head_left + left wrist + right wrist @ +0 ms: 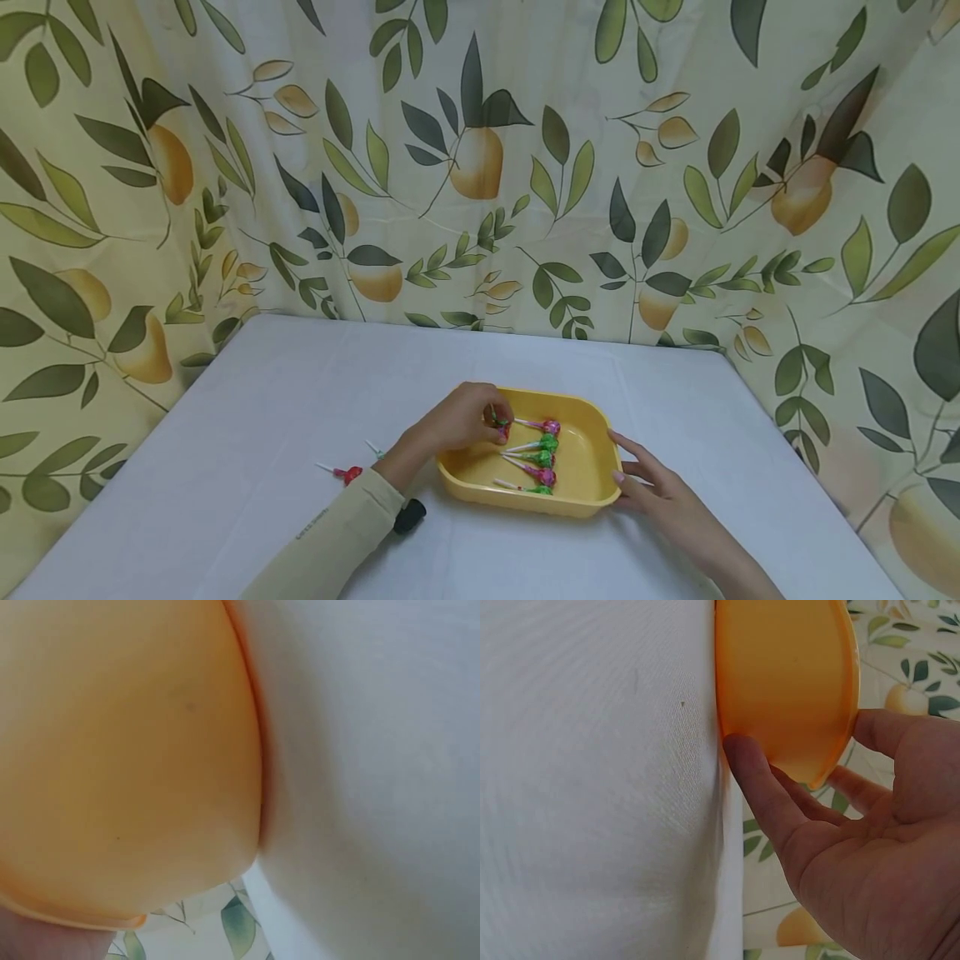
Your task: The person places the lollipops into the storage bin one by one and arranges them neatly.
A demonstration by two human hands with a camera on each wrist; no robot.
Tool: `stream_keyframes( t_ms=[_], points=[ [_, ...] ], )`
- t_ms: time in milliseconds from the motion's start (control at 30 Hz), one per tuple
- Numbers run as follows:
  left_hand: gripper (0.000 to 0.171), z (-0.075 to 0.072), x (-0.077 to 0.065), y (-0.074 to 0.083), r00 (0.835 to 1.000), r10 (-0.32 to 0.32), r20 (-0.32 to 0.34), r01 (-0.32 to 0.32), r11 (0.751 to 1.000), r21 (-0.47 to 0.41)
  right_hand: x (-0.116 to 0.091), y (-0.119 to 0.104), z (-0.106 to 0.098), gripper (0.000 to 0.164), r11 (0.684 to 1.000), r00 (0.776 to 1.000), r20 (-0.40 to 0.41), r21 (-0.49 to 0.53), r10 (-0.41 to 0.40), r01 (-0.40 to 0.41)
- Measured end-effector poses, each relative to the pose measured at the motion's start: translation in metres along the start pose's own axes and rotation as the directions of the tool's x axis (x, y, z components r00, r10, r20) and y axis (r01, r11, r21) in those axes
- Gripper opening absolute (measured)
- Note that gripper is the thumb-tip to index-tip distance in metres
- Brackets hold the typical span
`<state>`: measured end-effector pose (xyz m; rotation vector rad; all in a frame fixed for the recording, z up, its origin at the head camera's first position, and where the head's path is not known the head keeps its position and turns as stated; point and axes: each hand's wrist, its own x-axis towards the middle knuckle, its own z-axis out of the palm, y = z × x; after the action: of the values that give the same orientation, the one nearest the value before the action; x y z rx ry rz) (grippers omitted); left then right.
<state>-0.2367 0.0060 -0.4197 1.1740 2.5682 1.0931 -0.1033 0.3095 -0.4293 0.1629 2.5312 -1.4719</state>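
My left hand (468,417) reaches over the left rim of a yellow tray (581,408). Its bent thumb and fingers pinch a red-and-green wrapped lollipop (503,430), partly hidden by the fingers. Several pink (551,427) and green lollipops (543,458) lie in a column inside the tray, white sticks pointing left. Against the tray's right end rests my right hand (652,479), thumb at the rim and fingers spread along the outside. In the right wrist view those fingers (757,780) are extended on the yellow wall. The left wrist view is mostly filled by the tray's outer wall (135,750).
Left of the tray, a red lollipop (351,474) lies on the white-covered table (337,367), near a pale green one (377,453) partly behind my left forearm. A small black object (410,517) sits by my left cuff. Leaf-and-fruit patterned cloth (480,233) surrounds the table.
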Motion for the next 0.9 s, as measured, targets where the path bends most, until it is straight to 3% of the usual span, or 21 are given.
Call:
stream_keyframes(
  t_ms=[267,600,900],
  points=[
    [0.02,-0.008,-0.004,0.004,0.999,-0.043,-0.007,0.042,0.994,-0.099,0.001,0.002,-0.001,0.068,1.0,1.0,0.009,0.022,-0.016,0.016],
    [0.022,-0.025,-0.017,0.007,0.998,0.002,-0.055,-0.004,1.0,-0.03,0.001,0.0,-0.001,0.068,1.0,1.0,-0.003,0.003,0.012,-0.012],
    [0.023,-0.037,-0.039,-0.003,0.995,-0.02,-0.097,0.016,0.999,-0.048,0.001,0.001,0.0,0.067,1.0,1.0,0.004,0.017,0.001,-0.001]
  ],
)
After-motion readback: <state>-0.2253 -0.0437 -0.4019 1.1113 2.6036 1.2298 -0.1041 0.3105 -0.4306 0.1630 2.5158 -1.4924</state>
